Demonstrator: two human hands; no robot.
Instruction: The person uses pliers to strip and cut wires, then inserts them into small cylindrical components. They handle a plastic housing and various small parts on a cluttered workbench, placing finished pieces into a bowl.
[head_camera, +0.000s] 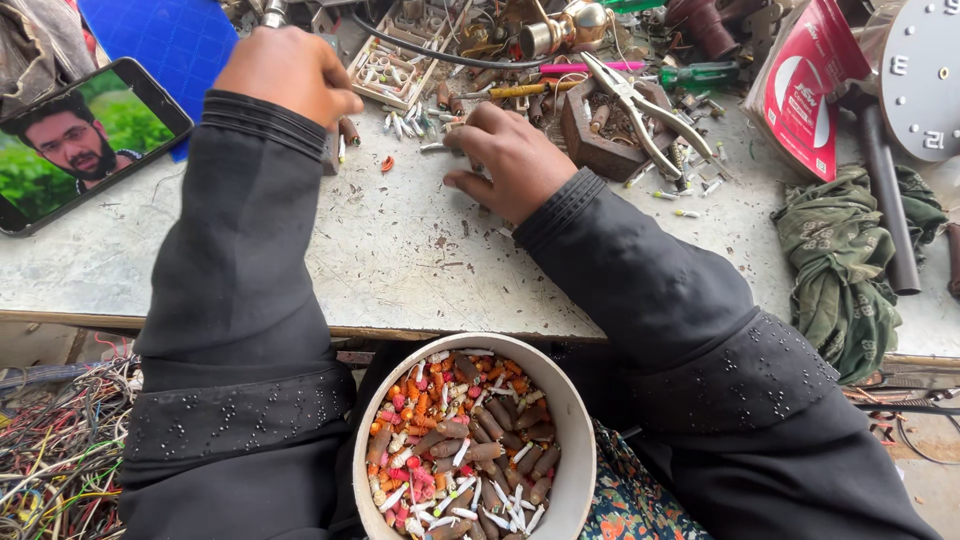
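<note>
Nearest, round white bowl (574, 430) of small brown, orange and white cylindrical parts, lying every way. Farther, on scuffed grey tabletop (400, 250), right hand (510, 158) curled, fingertips pinching small white parts (432, 146); long axis unclear. Beyond, left hand (290, 72) clenched around metal tool handle (273, 12), pointing away.

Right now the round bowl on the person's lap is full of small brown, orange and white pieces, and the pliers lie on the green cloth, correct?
Not quite. The head view shows the pliers lying across a small wooden block, not on the green cloth. The bowl is as you say.
</note>
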